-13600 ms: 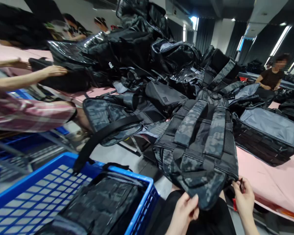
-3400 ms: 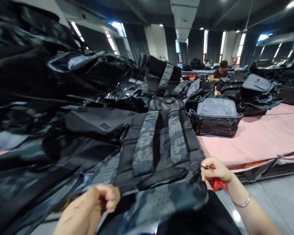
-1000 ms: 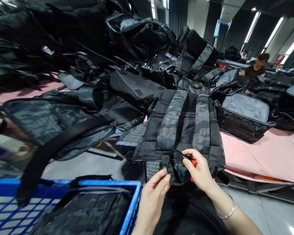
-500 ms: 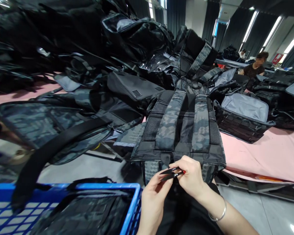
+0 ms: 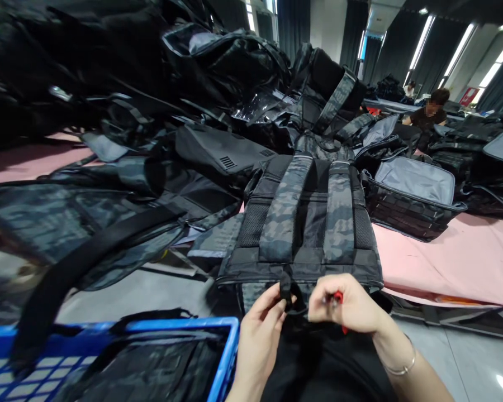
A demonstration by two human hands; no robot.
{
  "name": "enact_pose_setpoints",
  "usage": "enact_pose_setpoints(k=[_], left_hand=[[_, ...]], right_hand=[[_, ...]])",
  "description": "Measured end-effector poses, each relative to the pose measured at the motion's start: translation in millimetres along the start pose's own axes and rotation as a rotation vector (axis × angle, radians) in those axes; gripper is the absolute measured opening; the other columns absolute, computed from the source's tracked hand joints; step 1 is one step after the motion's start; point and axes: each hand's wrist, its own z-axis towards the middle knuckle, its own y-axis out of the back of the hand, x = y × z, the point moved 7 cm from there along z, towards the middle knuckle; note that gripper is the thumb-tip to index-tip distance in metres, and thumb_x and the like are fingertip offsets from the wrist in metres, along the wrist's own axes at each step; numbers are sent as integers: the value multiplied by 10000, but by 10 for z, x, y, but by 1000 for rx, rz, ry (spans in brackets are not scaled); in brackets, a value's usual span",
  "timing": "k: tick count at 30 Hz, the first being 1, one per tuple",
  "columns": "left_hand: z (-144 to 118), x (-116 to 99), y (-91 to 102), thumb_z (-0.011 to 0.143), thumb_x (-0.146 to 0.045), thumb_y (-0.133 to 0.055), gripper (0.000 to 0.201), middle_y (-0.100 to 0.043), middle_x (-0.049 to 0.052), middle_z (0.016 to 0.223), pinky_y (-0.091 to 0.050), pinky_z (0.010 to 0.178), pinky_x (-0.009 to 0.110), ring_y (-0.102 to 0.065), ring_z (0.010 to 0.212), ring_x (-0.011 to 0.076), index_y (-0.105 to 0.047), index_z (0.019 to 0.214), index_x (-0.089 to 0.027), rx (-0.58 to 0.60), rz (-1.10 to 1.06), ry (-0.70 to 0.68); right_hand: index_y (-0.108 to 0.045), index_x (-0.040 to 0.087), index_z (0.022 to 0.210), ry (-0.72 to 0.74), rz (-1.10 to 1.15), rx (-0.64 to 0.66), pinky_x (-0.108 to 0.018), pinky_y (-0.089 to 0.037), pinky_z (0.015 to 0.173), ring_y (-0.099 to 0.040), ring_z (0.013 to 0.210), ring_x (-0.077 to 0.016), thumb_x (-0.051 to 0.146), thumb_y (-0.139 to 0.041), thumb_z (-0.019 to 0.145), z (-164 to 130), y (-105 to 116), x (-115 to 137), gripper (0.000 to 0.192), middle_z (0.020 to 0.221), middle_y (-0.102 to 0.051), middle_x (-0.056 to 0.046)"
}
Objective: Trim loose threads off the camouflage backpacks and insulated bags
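Note:
A dark camouflage backpack (image 5: 305,223) lies back-side up in front of me, its two shoulder straps running away from me and its near edge over my lap. My left hand (image 5: 257,329) pinches a small black strap loop (image 5: 285,287) at the backpack's near edge. My right hand (image 5: 352,307) is closed around a small thread snipper with a red handle (image 5: 337,297), held right beside that loop. A thin bracelet sits on my right wrist.
A big heap of black and camouflage bags (image 5: 151,84) fills the pink table (image 5: 456,262) to the left and behind. An open bag with grey lining (image 5: 414,192) lies to the right. A blue plastic crate (image 5: 218,346) holding a bag stands lower left. A person (image 5: 427,111) sits far right.
Over the last second my right hand drew the snipper back from the strap toward the right, its blades now hidden in my fist. My left hand moved up and took the strap loop.

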Motion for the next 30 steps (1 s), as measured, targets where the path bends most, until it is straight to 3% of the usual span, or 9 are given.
enact_pose_setpoints(k=[3,5,8,14,19,27,30], left_hand=[[14,-37,-39,529,-237,-792,314,-709,45,834,-508,703,246,-636,780,168,-722,828,-173,44,-44,1],[24,-45,-43,525,-230,-798,312,-708,42,829,-505,698,231,-631,772,157,-725,824,-174,53,-59,9],[29,-47,-36,516,-229,-806,325,-707,39,838,-506,706,230,-629,785,156,-727,828,-179,51,-67,20],[35,-58,-22,520,-238,-803,327,-710,24,836,-506,736,250,-634,794,163,-726,836,-198,43,-27,-3],[41,-86,-34,542,-237,-781,300,-705,34,790,-511,740,278,-638,749,170,-726,831,-175,74,31,-33],[97,-79,-27,499,-232,-784,321,-698,32,769,-524,718,311,-639,729,187,-723,809,-173,51,42,-31],[116,-73,-22,472,-226,-794,309,-699,23,769,-519,714,289,-640,747,181,-720,769,-181,21,5,-19]], right_hand=[[-619,197,937,35,-333,-317,-280,-462,728,-582,782,-150,287,-612,793,-49,206,-6,170,880,-639,-24],[-596,201,1030,112,-527,-376,-305,-451,770,-564,835,-166,253,-556,844,-48,200,-7,197,915,-625,-40],[-605,193,1013,230,-692,-407,-317,-450,752,-543,825,-182,251,-486,900,-38,156,-35,175,876,-614,-57],[-612,183,1028,352,-805,-329,-301,-457,730,-534,822,-185,235,-499,899,4,143,-4,179,857,-601,-63],[-620,180,1004,362,-874,-229,-300,-449,734,-528,813,-184,236,-507,897,63,185,63,165,878,-605,-68],[-614,197,956,310,-763,-55,-270,-434,767,-549,827,-161,252,-567,870,210,79,34,113,865,-625,-31],[-613,195,952,265,-644,-74,-260,-433,770,-560,822,-149,234,-582,855,239,48,18,109,859,-622,-18]])
